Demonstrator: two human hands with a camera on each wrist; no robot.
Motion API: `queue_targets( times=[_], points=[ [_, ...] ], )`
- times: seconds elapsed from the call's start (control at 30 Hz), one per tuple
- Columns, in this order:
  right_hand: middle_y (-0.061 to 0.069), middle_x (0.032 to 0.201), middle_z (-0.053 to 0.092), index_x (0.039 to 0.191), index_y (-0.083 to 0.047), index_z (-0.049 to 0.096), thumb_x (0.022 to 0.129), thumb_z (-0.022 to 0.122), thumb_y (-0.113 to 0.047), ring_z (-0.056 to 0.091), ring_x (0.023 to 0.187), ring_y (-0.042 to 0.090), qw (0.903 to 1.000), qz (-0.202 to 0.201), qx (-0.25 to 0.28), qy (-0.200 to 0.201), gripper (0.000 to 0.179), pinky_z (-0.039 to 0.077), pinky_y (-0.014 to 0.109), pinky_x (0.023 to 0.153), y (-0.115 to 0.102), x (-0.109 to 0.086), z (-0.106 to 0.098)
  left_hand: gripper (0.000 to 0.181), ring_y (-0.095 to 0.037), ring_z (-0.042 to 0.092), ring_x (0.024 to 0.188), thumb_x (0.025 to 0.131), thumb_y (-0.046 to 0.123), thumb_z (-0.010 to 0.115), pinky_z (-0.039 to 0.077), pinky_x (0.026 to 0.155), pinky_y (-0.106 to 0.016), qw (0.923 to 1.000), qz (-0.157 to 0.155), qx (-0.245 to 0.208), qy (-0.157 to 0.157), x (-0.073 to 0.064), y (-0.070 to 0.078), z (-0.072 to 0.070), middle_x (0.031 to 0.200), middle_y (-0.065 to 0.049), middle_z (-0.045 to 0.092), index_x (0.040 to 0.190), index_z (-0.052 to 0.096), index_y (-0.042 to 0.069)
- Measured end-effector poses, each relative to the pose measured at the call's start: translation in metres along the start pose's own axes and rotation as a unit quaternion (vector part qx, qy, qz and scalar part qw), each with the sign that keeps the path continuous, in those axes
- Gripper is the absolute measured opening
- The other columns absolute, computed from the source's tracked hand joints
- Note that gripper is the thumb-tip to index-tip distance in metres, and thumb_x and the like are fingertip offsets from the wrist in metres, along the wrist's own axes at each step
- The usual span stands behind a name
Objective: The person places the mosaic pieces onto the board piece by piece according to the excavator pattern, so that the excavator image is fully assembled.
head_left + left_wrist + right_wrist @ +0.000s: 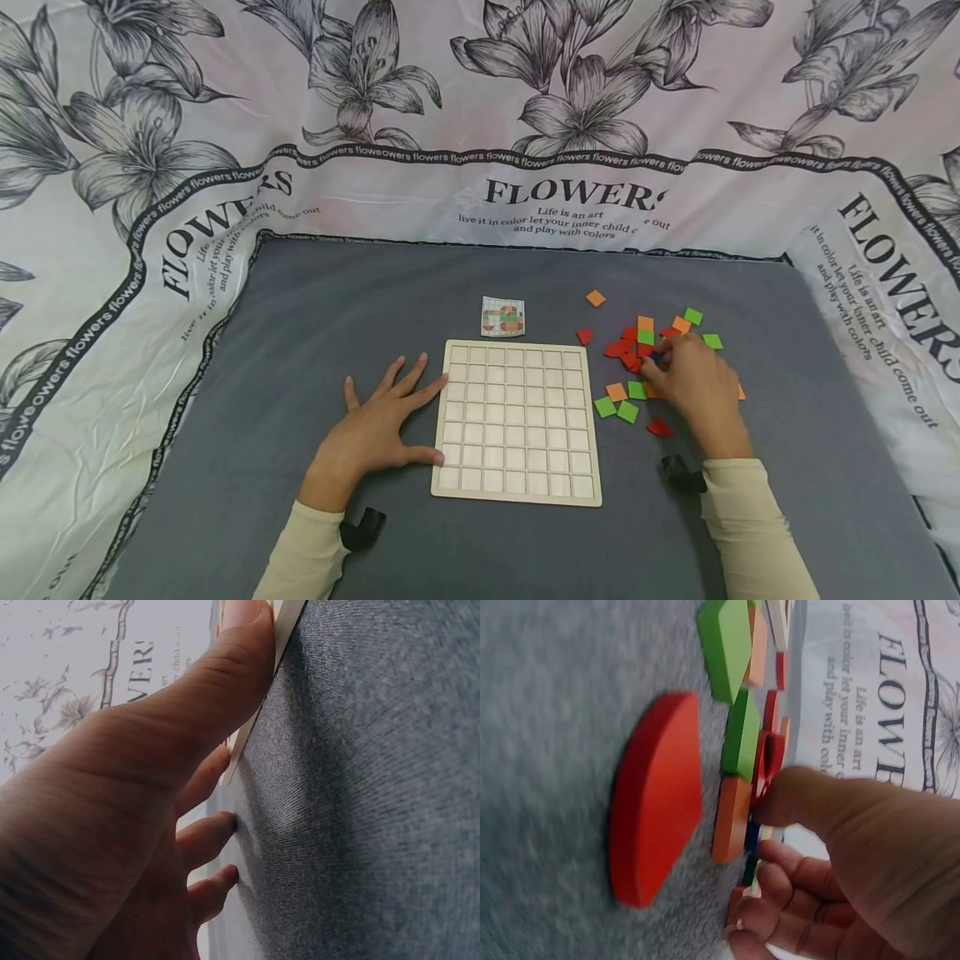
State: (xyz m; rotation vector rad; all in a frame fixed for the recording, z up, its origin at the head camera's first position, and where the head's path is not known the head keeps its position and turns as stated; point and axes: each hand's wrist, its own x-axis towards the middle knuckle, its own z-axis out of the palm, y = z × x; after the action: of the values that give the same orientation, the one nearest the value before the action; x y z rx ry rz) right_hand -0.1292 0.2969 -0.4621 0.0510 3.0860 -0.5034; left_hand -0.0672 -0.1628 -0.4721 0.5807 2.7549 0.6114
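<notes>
A pale wooden grid board (516, 492) lies on the grey cloth in the head view. My left hand (375, 437), fingers spread, touches its left edge with thumb and index finger; in the left wrist view the thumb (202, 690) rests on the board's rim (289, 622). Over the scattered coloured tiles, my right hand (697, 383) has curled fingers and pinches a blue tile (753, 834) between thumb and fingertips. Near that hand lie a red rounded tile (664, 802), an orange tile (732, 817) and a green tile (741, 735). The hand hides some tiles.
A small printed pattern card (502, 317) lies just behind the board. One orange tile (596, 298) and one red tile (584, 336) sit apart from the pile. A white flower-printed sheet (405, 200) borders the grey cloth (375, 308) at the back and sides.
</notes>
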Motion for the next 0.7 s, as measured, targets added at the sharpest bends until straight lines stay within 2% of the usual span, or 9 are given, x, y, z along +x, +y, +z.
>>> queue_targets(
  times=[0.2,0.37,0.53,0.7],
  points=[
    [0.013,0.096,0.058,0.104,-0.003,0.067,0.092,0.072,-0.029,0.060,0.082,0.026,0.9992,-0.009,0.019,-0.033,0.029,0.049,0.041,0.059,0.010,0.003,0.001,0.112,-0.038,0.008,0.164,0.074,0.070,0.085,-0.005,0.106,-0.092,1.0000,0.002,-0.004,-0.003,0.000,0.000,0.000,0.178,-0.002,0.015,0.167,0.034,0.035],
    [0.012,0.099,0.057,0.108,-0.003,0.065,0.092,0.073,-0.031,0.059,0.085,0.027,0.9989,-0.019,0.025,-0.034,0.033,0.051,0.045,0.065,0.014,-0.001,0.001,0.112,-0.039,0.008,0.164,0.074,0.070,0.085,-0.005,0.106,-0.092,1.0000,0.003,-0.003,-0.004,0.001,0.000,0.000,0.177,-0.003,0.015,0.167,0.034,0.035],
    [0.012,0.100,0.057,0.111,-0.003,0.065,0.093,0.075,-0.035,0.058,0.084,0.026,0.9990,-0.024,0.023,-0.028,0.038,0.050,0.044,0.065,0.008,-0.005,-0.003,0.112,-0.039,0.008,0.163,0.074,0.070,0.085,-0.004,0.106,-0.092,1.0000,0.002,-0.002,-0.004,0.001,0.000,0.000,0.177,-0.003,0.015,0.167,0.034,0.035],
    [0.015,0.104,0.063,0.114,-0.001,0.067,0.093,0.077,-0.032,0.064,0.088,0.029,0.9975,-0.060,0.038,-0.005,0.039,0.054,0.051,0.069,-0.008,-0.015,-0.009,0.112,-0.038,0.007,0.164,0.074,0.069,0.086,-0.005,0.106,-0.092,1.0000,-0.001,-0.007,-0.004,0.000,-0.001,-0.001,0.178,-0.002,0.015,0.167,0.035,0.035]
  ],
)
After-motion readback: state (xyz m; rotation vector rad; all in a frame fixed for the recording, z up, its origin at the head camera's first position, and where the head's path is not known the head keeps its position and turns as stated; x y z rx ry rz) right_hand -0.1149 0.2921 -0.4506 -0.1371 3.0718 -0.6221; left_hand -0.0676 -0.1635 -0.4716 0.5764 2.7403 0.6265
